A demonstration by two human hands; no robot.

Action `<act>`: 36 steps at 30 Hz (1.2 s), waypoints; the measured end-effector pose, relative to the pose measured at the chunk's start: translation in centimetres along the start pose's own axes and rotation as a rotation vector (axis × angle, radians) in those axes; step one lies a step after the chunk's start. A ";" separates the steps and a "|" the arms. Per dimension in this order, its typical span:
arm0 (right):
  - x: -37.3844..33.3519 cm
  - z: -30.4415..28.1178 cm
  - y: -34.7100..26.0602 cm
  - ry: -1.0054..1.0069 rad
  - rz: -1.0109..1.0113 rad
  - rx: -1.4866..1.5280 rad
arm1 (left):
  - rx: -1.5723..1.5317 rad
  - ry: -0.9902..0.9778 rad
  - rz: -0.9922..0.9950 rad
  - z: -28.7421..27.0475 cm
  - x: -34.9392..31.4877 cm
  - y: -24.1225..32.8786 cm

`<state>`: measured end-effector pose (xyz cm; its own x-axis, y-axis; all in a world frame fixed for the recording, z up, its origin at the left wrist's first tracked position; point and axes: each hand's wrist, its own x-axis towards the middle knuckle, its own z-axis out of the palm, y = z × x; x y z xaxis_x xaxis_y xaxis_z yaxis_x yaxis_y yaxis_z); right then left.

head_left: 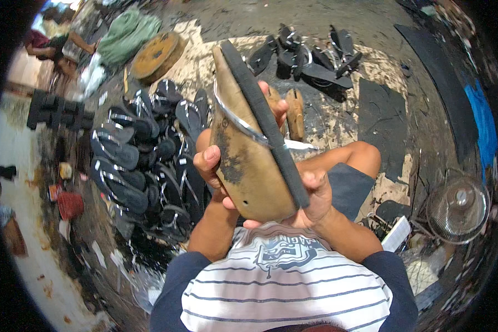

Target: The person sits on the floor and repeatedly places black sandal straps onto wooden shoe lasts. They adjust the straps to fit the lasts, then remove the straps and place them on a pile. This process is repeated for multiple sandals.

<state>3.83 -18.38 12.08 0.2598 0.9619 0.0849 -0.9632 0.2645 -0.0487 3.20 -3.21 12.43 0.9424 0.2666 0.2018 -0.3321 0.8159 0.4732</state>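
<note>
A wooden shoe last (243, 160) is tilted up in front of my chest. A thick black sole (265, 122) lies along its right side, and a silvery strap (232, 115) crosses the last. My left hand (207, 163) grips the last from the left, thumb against its side; the fingertips showing past the sole's far edge seem to be of this hand, wrapped behind. Lower down, my right hand (319, 196) holds the heel end, its thumb beside the sole and its fingers partly hidden underneath.
Many black sandals (116, 149) with silvery straps are heaped at my left. More sandals (315, 61) lie ahead, near another wooden last (295, 113). A round wooden block (157, 55) sits far left. Black sheet material (382, 122) and a fan (458, 210) are at right.
</note>
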 end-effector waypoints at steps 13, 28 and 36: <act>-0.3 -5.0 -3.8 0.425 -0.322 -0.756 | 0.599 0.129 -0.322 -5.0 -3.1 -1.2; 1.5 -7.6 -4.0 0.524 -0.384 -0.929 | 0.952 0.080 -0.366 -3.8 -2.6 0.0; 5.5 -9.6 -4.2 0.582 -0.700 -1.446 | 0.407 0.248 0.010 -7.1 4.2 -0.1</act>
<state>9.99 -13.49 3.18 0.8787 0.4534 0.1494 0.0942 0.1421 -0.9854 7.41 1.47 7.16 0.9032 0.4287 0.0206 -0.2829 0.5586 0.7797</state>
